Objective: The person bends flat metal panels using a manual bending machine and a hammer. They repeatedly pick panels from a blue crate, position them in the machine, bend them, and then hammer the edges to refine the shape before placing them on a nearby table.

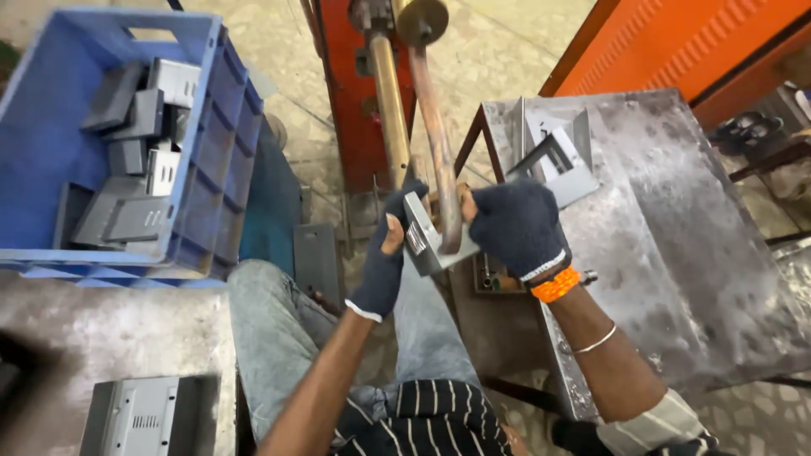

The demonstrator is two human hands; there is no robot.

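Observation:
Both hands wear dark knit gloves. My left hand [384, 253] and my right hand [514, 226] together grip a small bent grey sheet-metal bracket [425, 241] with slots in one face, held against the rusty lever rods [439, 143] of a red machine [359, 118]. The left hand holds the bracket's left edge. The right hand wraps its right side, an orange band on the wrist. My jeans-clad knees sit below the bracket.
A blue plastic crate [211, 169] at the left holds several grey metal brackets. A steel table [667, 236] at the right carries more bent brackets [553, 156]. A grey slotted metal panel [139, 415] lies on the floor at lower left. An orange cabinet [676, 42] stands behind.

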